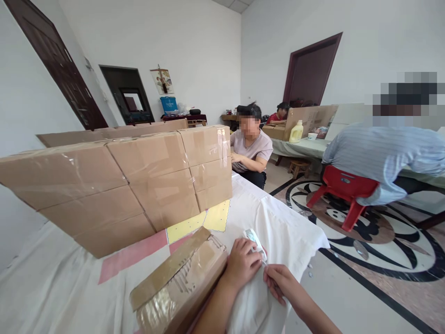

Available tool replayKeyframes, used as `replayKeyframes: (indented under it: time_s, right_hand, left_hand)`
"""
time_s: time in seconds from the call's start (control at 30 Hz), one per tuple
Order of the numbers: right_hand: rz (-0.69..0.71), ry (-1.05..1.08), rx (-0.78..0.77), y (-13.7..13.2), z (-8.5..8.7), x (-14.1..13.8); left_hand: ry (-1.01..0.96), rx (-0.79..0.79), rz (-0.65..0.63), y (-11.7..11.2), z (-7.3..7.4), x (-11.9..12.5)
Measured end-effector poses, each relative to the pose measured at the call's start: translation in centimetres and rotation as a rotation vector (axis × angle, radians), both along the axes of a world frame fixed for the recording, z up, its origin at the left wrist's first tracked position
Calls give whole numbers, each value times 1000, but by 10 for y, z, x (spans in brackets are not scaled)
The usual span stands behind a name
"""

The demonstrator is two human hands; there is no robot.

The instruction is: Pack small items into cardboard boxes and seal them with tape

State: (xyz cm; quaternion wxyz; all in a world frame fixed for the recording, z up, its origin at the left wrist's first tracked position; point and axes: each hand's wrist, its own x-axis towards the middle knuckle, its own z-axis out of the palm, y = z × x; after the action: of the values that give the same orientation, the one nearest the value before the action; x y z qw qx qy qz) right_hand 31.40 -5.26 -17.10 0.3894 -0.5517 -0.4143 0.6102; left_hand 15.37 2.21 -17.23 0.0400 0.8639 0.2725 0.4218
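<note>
My left hand (241, 262) is closed around a small white and grey object (255, 241) at the table's near edge; I cannot make out what it is. My right hand (281, 281) sits just right of it, fingers curled and pinching at the object's lower end or the white cloth (278, 227) beneath. A taped cardboard box (179, 283) lies tilted under my left forearm. Behind it stands a row of taped cardboard boxes (139, 181) on the table.
A seated person (251, 147) works at the table's far end. Another person in a striped shirt (382, 157) sits on a red plastic stool (342, 190) at a green-covered table with a yellow bottle (296, 132). Patterned floor lies to the right.
</note>
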Motion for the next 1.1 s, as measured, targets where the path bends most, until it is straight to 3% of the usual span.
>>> replayKeyframes:
  time_s: [0.43, 0.73, 1.1]
  right_hand:
    - [27, 42, 39, 7, -13, -2]
    - [4, 70, 41, 1, 1, -1]
    - [39, 69, 33, 3, -11, 0]
  left_hand:
    - [41, 33, 27, -10, 2, 3]
    - [66, 53, 54, -13, 9, 3]
    - [-73, -76, 48, -11, 7, -3]
